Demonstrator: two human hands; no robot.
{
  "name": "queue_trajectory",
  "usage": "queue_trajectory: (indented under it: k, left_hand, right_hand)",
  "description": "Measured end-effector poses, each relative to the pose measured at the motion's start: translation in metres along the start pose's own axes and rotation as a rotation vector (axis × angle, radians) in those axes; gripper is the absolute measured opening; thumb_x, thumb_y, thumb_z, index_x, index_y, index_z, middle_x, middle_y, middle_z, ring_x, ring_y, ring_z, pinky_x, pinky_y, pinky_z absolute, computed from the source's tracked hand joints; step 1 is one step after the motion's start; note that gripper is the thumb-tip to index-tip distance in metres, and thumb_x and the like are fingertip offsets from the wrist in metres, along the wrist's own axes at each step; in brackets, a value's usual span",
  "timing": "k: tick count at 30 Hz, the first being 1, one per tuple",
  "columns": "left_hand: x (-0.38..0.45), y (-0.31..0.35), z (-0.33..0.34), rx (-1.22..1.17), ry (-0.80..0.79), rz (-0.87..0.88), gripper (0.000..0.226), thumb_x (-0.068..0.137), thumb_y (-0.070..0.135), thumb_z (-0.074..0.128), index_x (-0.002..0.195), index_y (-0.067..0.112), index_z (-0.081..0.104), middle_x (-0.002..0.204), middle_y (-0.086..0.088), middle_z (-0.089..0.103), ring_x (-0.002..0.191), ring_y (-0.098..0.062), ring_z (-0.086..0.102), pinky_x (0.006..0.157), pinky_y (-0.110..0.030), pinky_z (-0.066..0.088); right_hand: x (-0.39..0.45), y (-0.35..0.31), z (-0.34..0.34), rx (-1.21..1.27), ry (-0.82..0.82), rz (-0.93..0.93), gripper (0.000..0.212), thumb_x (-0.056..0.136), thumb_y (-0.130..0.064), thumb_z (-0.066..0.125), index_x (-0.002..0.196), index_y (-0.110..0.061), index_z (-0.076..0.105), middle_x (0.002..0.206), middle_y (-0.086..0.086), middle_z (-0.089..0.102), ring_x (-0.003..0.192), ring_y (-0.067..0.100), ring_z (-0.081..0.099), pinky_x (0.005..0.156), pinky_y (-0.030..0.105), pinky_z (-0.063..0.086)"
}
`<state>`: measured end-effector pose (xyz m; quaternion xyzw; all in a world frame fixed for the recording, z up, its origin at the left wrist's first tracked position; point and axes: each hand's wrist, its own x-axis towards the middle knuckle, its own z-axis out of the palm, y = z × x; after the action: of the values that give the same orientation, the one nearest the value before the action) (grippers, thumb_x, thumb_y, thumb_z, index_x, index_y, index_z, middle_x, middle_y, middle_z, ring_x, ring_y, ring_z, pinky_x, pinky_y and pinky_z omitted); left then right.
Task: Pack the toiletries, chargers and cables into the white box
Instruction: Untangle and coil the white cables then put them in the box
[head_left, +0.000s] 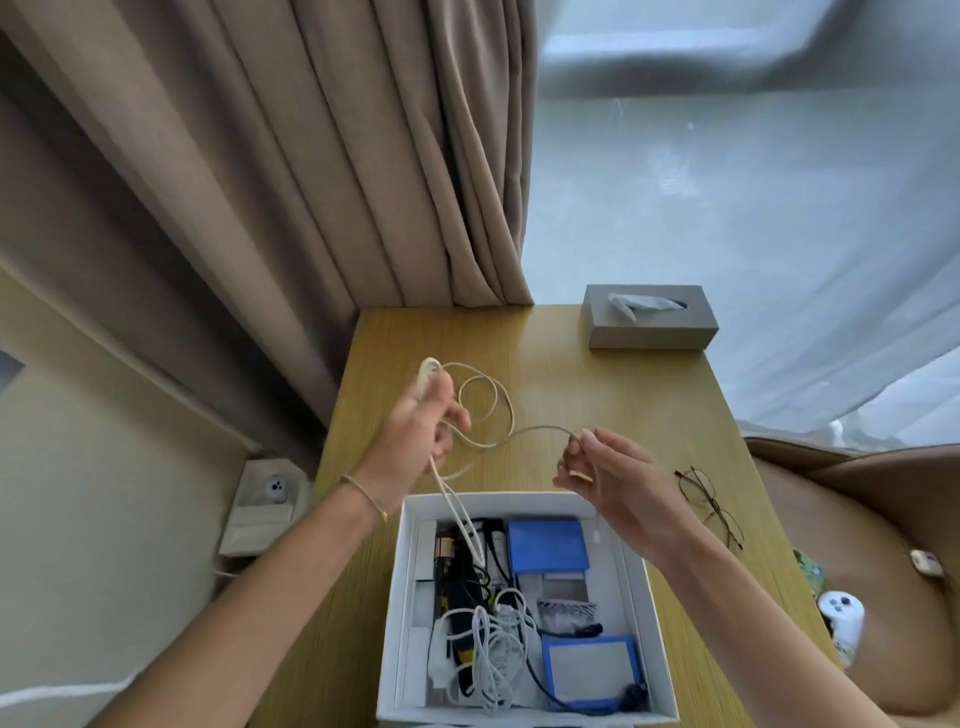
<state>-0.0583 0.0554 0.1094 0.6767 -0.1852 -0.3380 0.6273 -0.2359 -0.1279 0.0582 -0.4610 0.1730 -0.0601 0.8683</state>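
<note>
Both hands are raised above the far edge of the white box (524, 501), which stands open at the near end of the wooden counter (623, 395). The left hand (423, 426) is closed round a gathered bundle of the cream cable (511, 415), with small loops showing above the fingers and larger loops hanging free to its right. The right hand (605, 467) pinches the same cable between thumb and fingertips a short way along the run, so that a slack arc spans between the two hands. A doubled strand drops from the left hand into the box, and one end dangles below the right hand over the box's right wall. Inside the box lie a blue case (548, 545) at the far right, a blue-framed case (592, 670) at the near right, a tangle of white cables (493, 654) and dark items at the left. A grey tissue box (649, 317) sits at the far right of the counter and a pair of glasses (709, 506) lies to the right of the white box. The cable appears light, limp and springy; loose loops are likely to unwind or snag on the contents. Hold is best taken across all turns of the coil at once, not on a single strand, and the plug ends should not be pulled on.
</note>
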Motion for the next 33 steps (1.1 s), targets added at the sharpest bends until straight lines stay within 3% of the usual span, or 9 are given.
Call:
queue_trajectory:
  k: [4, 7, 9, 12, 15, 18, 22, 27, 33]
  left_hand:
    - [-0.018, -0.046, 0.042, -0.027, -0.08, -0.12, 0.049, 0.089, 0.056, 0.046, 0.11, 0.012, 0.051, 0.081, -0.003, 0.062, 0.053, -0.009, 0.05, 0.044, -0.02, 0.04]
    - [-0.028, -0.073, 0.072, -0.21, -0.071, -0.197, 0.071, 0.085, 0.05, 0.05, 0.13, -0.005, 0.043, 0.084, -0.006, 0.068, 0.067, -0.014, 0.068, 0.052, -0.025, 0.053]
    - [-0.033, -0.088, 0.085, -0.349, -0.07, -0.278, 0.08, 0.084, 0.048, 0.053, 0.146, 0.002, 0.032, 0.1, -0.011, 0.073, 0.083, -0.02, 0.072, 0.065, -0.033, 0.058]
    - [-0.036, -0.102, 0.091, -0.491, -0.087, -0.386, 0.091, 0.082, 0.054, 0.052, 0.153, 0.004, 0.023, 0.133, -0.029, 0.058, 0.097, -0.023, 0.069, 0.073, -0.034, 0.058]
    - [-0.042, -0.116, 0.09, -0.283, -0.099, -0.405, 0.067, 0.083, 0.063, 0.05, 0.125, 0.01, 0.053, 0.111, -0.02, 0.064, 0.097, -0.025, 0.06, 0.088, -0.042, 0.054]
    - [-0.043, -0.129, 0.083, 0.054, -0.034, -0.335, 0.038, 0.102, 0.044, 0.043, 0.097, 0.012, 0.062, 0.096, -0.014, 0.068, 0.095, -0.027, 0.065, 0.101, -0.054, 0.048]
    - [-0.04, -0.139, 0.066, 0.32, -0.011, -0.24, 0.023, 0.104, 0.022, 0.047, 0.096, 0.009, 0.065, 0.1, -0.014, 0.07, 0.099, -0.028, 0.066, 0.096, -0.047, 0.051]
    - [-0.043, -0.139, 0.048, 0.618, -0.068, -0.061, 0.012, 0.099, 0.021, 0.054, 0.096, 0.021, 0.065, 0.086, 0.005, 0.068, 0.082, -0.013, 0.064, 0.069, -0.018, 0.046]
    - [-0.044, -0.124, 0.025, 0.77, -0.114, 0.232, 0.014, 0.096, 0.017, 0.055, 0.099, 0.025, 0.066, 0.094, 0.012, 0.069, 0.09, -0.005, 0.066, 0.082, -0.032, 0.055]
  right_hand:
    - [-0.012, 0.011, 0.028, -0.275, 0.07, -0.116, 0.015, 0.093, -0.025, 0.066, 0.082, -0.015, 0.068, 0.091, 0.008, 0.065, 0.088, 0.023, 0.059, 0.091, 0.038, 0.045]
    - [-0.016, 0.025, 0.033, -0.487, 0.125, -0.136, 0.015, 0.095, -0.012, 0.067, 0.08, -0.01, 0.065, 0.126, 0.011, 0.06, 0.113, 0.033, 0.063, 0.098, 0.044, 0.051]
    - [-0.021, 0.036, 0.032, -0.686, 0.127, -0.139, 0.014, 0.095, -0.007, 0.065, 0.081, -0.009, 0.065, 0.135, 0.003, 0.052, 0.124, 0.018, 0.058, 0.095, 0.032, 0.055]
    - [-0.028, 0.051, 0.025, -0.967, 0.093, -0.136, 0.014, 0.095, -0.014, 0.066, 0.081, -0.018, 0.065, 0.131, -0.007, 0.057, 0.113, 0.001, 0.059, 0.09, 0.019, 0.047]
    - [-0.032, 0.07, 0.014, -1.159, 0.101, -0.106, 0.01, 0.095, -0.022, 0.066, 0.087, -0.016, 0.067, 0.121, -0.006, 0.063, 0.111, 0.012, 0.06, 0.093, 0.03, 0.048]
    - [-0.033, 0.089, 0.005, -1.306, 0.146, -0.088, 0.012, 0.097, -0.028, 0.063, 0.098, -0.017, 0.068, 0.125, -0.006, 0.063, 0.109, 0.015, 0.059, 0.092, 0.034, 0.048]
    - [-0.034, 0.113, -0.006, -1.484, 0.133, -0.085, 0.014, 0.097, -0.028, 0.061, 0.1, -0.016, 0.066, 0.127, -0.002, 0.063, 0.113, 0.019, 0.058, 0.09, 0.035, 0.05]
    - [-0.036, 0.13, -0.011, -1.736, 0.087, -0.145, 0.016, 0.093, -0.023, 0.061, 0.094, -0.01, 0.07, 0.135, 0.013, 0.059, 0.124, 0.034, 0.053, 0.089, 0.043, 0.052]
    - [-0.031, 0.116, -0.005, -1.932, 0.107, -0.272, 0.023, 0.089, -0.034, 0.068, 0.084, -0.013, 0.076, 0.127, 0.014, 0.064, 0.119, 0.036, 0.056, 0.09, 0.045, 0.052]
